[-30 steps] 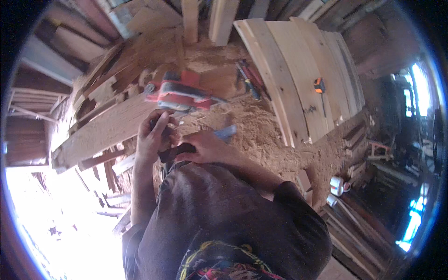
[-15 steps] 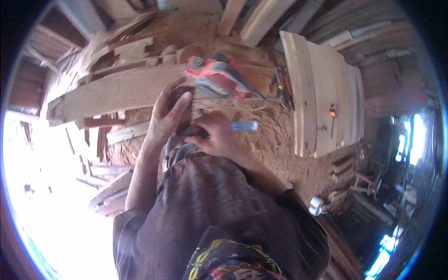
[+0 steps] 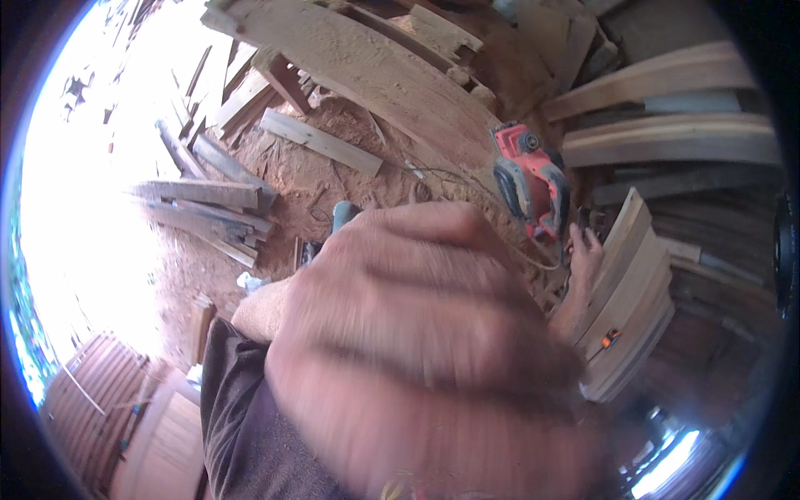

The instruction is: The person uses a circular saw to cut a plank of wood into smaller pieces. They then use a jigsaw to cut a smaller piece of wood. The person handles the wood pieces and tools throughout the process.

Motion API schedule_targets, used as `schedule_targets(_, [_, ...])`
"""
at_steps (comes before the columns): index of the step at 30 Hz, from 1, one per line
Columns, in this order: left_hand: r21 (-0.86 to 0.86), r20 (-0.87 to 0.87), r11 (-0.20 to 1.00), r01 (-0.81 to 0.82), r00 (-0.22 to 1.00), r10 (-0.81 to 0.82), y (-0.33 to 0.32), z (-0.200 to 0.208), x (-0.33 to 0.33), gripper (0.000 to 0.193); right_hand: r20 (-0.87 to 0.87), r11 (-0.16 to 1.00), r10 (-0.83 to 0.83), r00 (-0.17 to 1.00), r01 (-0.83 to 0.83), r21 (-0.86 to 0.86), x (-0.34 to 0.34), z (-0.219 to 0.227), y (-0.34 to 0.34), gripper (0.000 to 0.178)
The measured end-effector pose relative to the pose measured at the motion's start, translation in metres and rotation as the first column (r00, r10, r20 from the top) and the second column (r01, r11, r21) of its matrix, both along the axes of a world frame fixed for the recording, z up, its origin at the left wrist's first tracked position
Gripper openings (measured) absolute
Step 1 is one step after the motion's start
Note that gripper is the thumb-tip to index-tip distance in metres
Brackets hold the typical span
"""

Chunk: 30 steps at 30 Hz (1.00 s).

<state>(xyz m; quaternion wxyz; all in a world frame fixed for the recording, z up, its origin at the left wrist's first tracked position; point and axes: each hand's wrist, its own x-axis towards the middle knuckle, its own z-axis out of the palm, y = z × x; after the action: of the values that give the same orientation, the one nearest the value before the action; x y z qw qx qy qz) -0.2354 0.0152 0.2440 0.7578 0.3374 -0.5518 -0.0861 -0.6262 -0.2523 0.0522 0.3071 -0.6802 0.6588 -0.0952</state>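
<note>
My left hand (image 3: 425,325) is raised close in front of the view and fills its middle, smeared by motion. Its fingers are too blurred to read, and it hides much of the work area. Farther right, my right hand (image 3: 586,254) reaches out with its fingers apart, next to small dark tools (image 3: 590,218) beside the stacked boards (image 3: 629,287). Whether its fingertips touch them I cannot make out. Just left of that hand, a red and grey handheld electric planer (image 3: 533,179) rests at the end of a wide plank (image 3: 358,71).
An orange and black tape measure (image 3: 611,337) lies on the boards. A teal object (image 3: 343,215) shows beyond my left hand. Loose timber offcuts (image 3: 208,208) lie at the left, a pale wood strip (image 3: 321,142) on sawdust-covered ground, and thick beams (image 3: 675,137) at the upper right.
My hands were together at my waist around a dark reddish piece; now they are apart, the left raised close, the right out by the tools. The view has turned, and that piece is not visible.
</note>
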Motion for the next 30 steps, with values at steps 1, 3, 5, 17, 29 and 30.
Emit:
schedule_targets(1, [-0.031, 0.006, 0.998, -0.046, 0.999, 0.046, -0.006, 0.003, -0.006, 0.026, -0.059, 0.996, 0.089, 0.994, -0.088, 0.021, -0.02, -0.018, -0.02, 0.057])
schedule_targets(3, [-0.083, 0.023, 0.988, -0.13, 0.991, 0.132, -0.015, 0.012, -0.017, 0.026, -0.092, 0.957, 0.285, 0.954, -0.278, 0.081, -0.049, -0.05, -0.059, 0.058])
schedule_targets(5, [-0.111, 0.033, 0.979, -0.173, 0.984, 0.178, -0.025, 0.016, -0.028, 0.026, -0.132, 0.941, 0.336, 0.932, -0.325, 0.099, -0.053, -0.066, -0.066, 0.054])
schedule_targets(17, [-0.038, 0.101, 0.921, -0.387, 0.916, 0.389, -0.087, 0.032, -0.086, 0.026, -0.146, 0.778, 0.626, 0.766, -0.626, 0.053, -0.021, -0.082, -0.075, 0.041])
schedule_targets(29, [0.342, 0.225, 0.863, -0.371, 0.924, 0.308, -0.111, -0.016, -0.011, 0.033, -0.218, 0.857, 0.516, 0.828, -0.497, 0.137, 0.014, -0.022, -0.06, 0.05])
schedule_targets(30, [0.529, 0.267, 0.778, -0.338, 0.937, 0.225, -0.104, -0.036, -0.002, 0.039, -0.276, 0.894, 0.447, 0.851, -0.422, 0.149, 0.017, -0.01, -0.058, 0.05])
